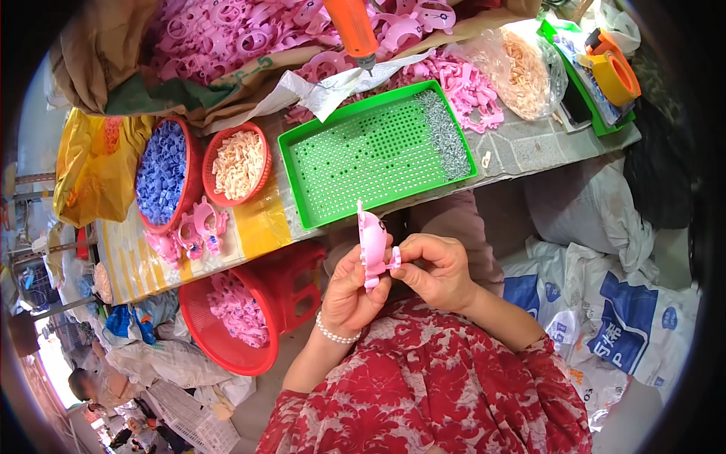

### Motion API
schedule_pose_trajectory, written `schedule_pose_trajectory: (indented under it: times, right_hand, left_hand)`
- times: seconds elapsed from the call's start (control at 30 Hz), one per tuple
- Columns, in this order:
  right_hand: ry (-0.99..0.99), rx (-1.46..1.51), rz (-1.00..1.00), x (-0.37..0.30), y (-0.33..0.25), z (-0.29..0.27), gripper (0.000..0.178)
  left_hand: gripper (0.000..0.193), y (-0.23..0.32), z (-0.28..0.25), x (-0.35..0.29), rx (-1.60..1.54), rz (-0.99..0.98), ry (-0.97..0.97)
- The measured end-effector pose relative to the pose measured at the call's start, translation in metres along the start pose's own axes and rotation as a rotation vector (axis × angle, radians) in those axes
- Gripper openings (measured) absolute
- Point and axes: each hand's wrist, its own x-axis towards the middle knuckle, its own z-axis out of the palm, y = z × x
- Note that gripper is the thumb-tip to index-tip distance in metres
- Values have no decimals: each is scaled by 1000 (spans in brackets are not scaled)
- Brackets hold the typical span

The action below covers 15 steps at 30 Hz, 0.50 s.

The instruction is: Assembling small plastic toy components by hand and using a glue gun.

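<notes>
In front of my lap, my left hand [349,291] is closed round a pink plastic molded piece [371,238], held upright and seen edge-on. My right hand [440,271] pinches a small pink part [395,258] against the piece's right side, near its lower end. Whether the two are joined, I cannot tell. Just beyond my hands lies a green perforated tray [340,178] on the table, with small silver screws [448,136] heaped at its right end. Above the tray hangs an orange electric screwdriver [352,30], tip down.
Left of the tray stand red baskets of blue parts [161,170] and peach parts [238,163]. Several pink pieces [204,227] lie by the table edge. Below is a red basket [227,363] of pink pieces. A large sack [280,59] of pink pieces fills the back.
</notes>
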Motion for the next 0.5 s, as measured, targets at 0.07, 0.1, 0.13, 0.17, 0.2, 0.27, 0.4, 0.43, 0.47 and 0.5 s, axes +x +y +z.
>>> schedule_pose_trajectory:
  times: [0.07,0.1,0.13,0.17,0.2,0.27,0.4,0.43,0.47,0.5]
  right_hand:
    - [5,-12,-8,0,0,-1,12]
    - [8,-47,-31,0,0,-2,12]
    - [11,-83,-53,0,0,-3,12]
    - [13,-83,-52,0,0,-4,12]
    - [9,-107,-49,-1,-1,-5,12]
    - [7,-132,-45,-1,-1,-6,12]
    - [33,-1,37,-4,2,-3,11]
    - [50,62,74,-5,2,-1,11]
    - [46,56,67,-5,2,-2,11]
    - [31,8,56,-4,2,-5,10]
  left_hand:
    - [48,-1,1,1,9,21,2]
    - [48,-1,1,1,9,20,2]
    - [47,-2,1,1,19,27,22]
    - [46,-2,1,2,28,34,43]
    - [46,-3,2,2,28,32,43]
    - [42,-4,2,2,59,53,49]
    - [40,-5,7,1,176,92,50]
    - [45,-5,8,-1,208,105,64]
    - [50,-5,8,0,239,119,72]
    - [50,-4,9,0,238,126,63]
